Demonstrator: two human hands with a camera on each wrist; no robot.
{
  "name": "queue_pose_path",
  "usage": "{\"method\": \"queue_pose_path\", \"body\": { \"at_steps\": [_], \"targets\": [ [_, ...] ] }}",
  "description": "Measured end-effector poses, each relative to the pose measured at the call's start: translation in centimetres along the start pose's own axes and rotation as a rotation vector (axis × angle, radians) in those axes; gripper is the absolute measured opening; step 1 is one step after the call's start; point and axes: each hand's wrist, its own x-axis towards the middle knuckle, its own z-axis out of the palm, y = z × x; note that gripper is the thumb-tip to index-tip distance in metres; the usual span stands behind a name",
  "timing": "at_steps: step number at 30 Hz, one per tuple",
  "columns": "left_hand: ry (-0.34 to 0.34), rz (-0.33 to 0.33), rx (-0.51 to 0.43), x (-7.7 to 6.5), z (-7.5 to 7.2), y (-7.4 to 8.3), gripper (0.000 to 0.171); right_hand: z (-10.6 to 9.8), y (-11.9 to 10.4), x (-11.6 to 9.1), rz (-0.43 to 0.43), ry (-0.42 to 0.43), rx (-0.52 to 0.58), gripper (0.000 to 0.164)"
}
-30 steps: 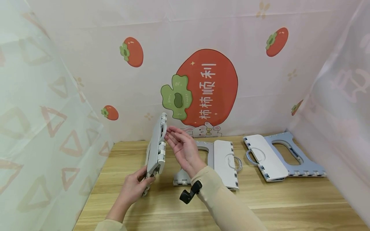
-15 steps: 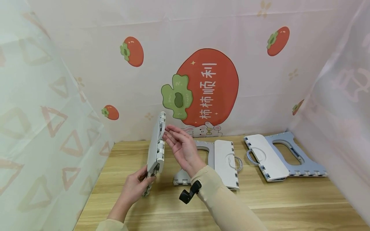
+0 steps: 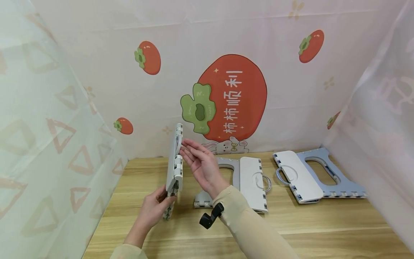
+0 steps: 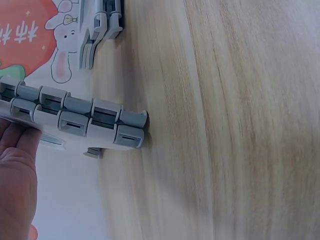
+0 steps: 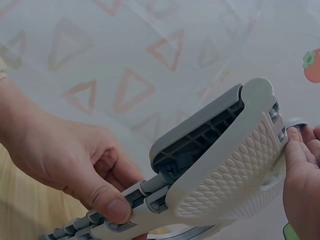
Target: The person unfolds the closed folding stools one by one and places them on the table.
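Note:
A white and grey folding step stool (image 3: 173,158) stands on edge, partly folded, at the left of the table. My left hand (image 3: 152,208) grips the hinged grey leg section near its lower end, thumb on the near side. In the right wrist view, the stool's textured white top (image 5: 230,175) faces the camera and the left hand (image 5: 75,155) pinches the hinge row. My right hand (image 3: 202,163), palm turned up and fingers extended, reaches the carry handle (image 3: 179,144) with its fingertips. In the left wrist view, the stool's hinges (image 4: 75,117) run beside the left hand (image 4: 17,185).
Another grey-white folding stool (image 3: 252,183) lies on the wooden table (image 3: 207,237) behind the right forearm. A blue and white one (image 3: 297,176) lies at the right. A printed cloth (image 3: 129,90) forms the back wall, and pale sheets hang at both sides.
The stool has turned slightly, its top end shifting left and its lower end right, so it stands closer to vertical. Both hands have moved with it. The stools lying on the table stay put.

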Motion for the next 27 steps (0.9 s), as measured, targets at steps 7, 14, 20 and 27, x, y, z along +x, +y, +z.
{"method": "queue_pose_path", "body": {
  "at_steps": [7, 14, 20, 27],
  "targets": [
    [0.016, 0.028, -0.034, 0.13, 0.43, -0.15, 0.050, 0.12, -0.03, 0.07, 0.001, -0.024, -0.016, 0.039],
    [0.019, 0.029, -0.093, 0.20, 0.71, -0.06, 0.043, 0.51, -0.15, 0.07, 0.004, -0.055, -0.035, 0.043],
    [0.009, -0.011, -0.098, 0.19, 0.77, -0.02, 0.047, 0.61, -0.23, 0.00, 0.010, -0.070, -0.049, 0.043],
    [0.011, -0.033, -0.119, 0.34, 0.87, -0.11, 0.049, 0.71, -0.35, 0.01, 0.007, -0.115, -0.076, 0.044]
  ]
}}
